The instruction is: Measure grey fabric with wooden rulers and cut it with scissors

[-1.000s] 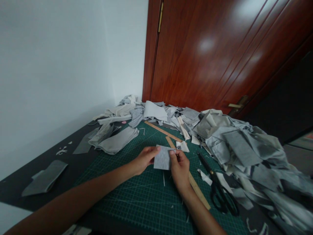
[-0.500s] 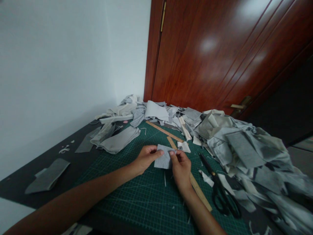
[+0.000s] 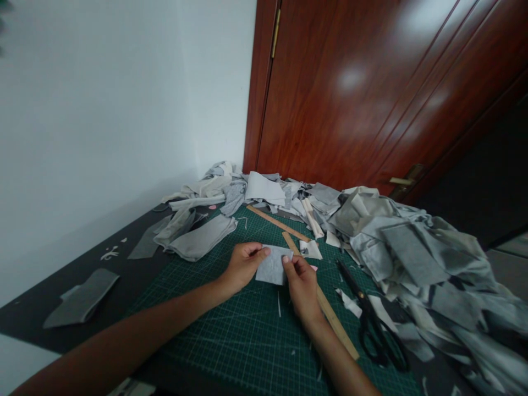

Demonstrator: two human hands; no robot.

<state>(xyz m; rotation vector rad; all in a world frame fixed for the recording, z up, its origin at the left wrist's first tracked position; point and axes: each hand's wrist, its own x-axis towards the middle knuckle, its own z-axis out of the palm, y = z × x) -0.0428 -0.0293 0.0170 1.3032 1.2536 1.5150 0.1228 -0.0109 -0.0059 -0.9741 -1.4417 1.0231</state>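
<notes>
A small light-grey rectangle of fabric (image 3: 272, 267) is stretched between my two hands, above the green cutting mat (image 3: 231, 341). My left hand (image 3: 246, 264) pinches its upper left corner, thumb on top. At its right edge my right hand (image 3: 302, 283) grips the cloth, thumb on the front and the other fingers curled behind. Partly under my right hand and forearm lies a wooden ruler (image 3: 336, 322). Black-handled scissors (image 3: 371, 322) rest to the right of it. A small white scrap (image 3: 310, 249) lies just beyond my right hand.
Heaped grey and cream cloth (image 3: 421, 253) covers the right side, and more scraps (image 3: 264, 188) line the back by the wall and door. A second wooden strip (image 3: 276, 221) lies at the mat's far edge. Folded grey pieces (image 3: 202, 239) and a grey cloth (image 3: 80, 300) sit left.
Both hands have shifted slightly left with the grey fabric. My right thumb now sits nearer the fabric's top right, and a bit of pink shows beside the right hand.
</notes>
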